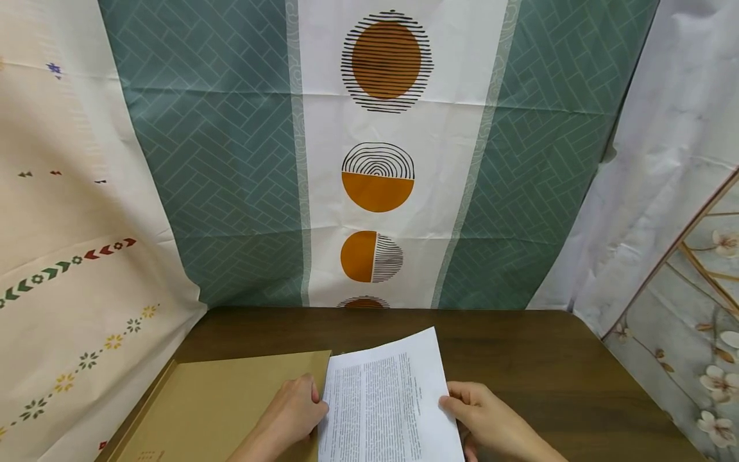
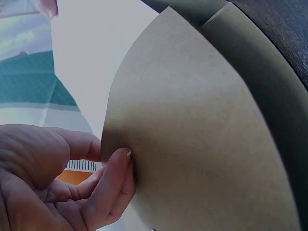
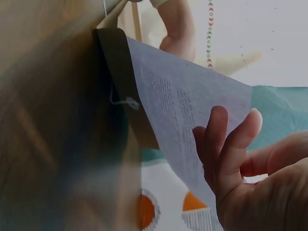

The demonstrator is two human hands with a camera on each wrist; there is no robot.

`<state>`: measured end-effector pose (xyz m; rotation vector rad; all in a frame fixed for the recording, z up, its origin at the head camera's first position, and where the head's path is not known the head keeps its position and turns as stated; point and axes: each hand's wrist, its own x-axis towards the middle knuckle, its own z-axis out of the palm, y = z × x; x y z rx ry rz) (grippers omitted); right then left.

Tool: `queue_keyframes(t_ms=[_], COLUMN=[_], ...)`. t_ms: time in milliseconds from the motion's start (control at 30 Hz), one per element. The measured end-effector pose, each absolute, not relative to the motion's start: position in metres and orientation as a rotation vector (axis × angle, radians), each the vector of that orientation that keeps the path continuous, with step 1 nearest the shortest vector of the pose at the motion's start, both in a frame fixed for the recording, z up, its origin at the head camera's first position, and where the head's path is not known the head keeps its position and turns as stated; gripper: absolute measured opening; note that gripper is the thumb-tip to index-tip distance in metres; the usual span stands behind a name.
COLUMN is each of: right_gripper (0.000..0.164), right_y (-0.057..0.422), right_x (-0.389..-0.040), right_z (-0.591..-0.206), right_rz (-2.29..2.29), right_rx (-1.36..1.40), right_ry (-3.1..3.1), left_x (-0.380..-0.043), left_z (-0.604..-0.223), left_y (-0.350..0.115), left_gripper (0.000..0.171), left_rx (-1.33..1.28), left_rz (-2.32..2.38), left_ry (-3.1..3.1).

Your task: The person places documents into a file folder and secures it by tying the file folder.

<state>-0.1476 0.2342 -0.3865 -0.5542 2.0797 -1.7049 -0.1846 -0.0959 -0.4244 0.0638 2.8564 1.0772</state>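
A brown paper document folder lies at the left of the table in the head view. At its right edge, my left hand pinches the folder's brown sheet between thumb and fingers, seen close in the left wrist view. Printed white paper stands tilted beside that edge, its left side against the folder. My right hand holds the paper's right edge, thumb on the printed face and fingers behind. Whether the paper is one sheet or several, I cannot tell.
A dark wooden table carries everything. A patterned green and white cloth hangs behind it, with light cloths at both sides. A white string with a small button is on the folder in the right wrist view.
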Motion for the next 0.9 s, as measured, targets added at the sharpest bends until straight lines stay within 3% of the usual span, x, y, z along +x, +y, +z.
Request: queue_keyframes(t_ms=[167,700,900], right_gripper=[0.027,0.042,0.029], right_y=[0.22,0.166,0.149], right_x=[-0.15,-0.157,-0.16], right_z=[-0.396,-0.415,-0.419], right_rz=[-1.647,-1.701,-1.743], right_rx=[-0.557,-0.49,-0.481], right_ry=[2.114,2.07,2.042], left_x=[-0.183,-0.183,-0.183], left_z=[-0.423,-0.423,-0.423], left_y=[-0.098,-0.098,-0.096], left_gripper=[0.019,0.015,0.017], left_rx=[0.097,0.131,0.124], left_rz=[1.086,1.105,1.079], left_ry=[2.868,2.865,2.888])
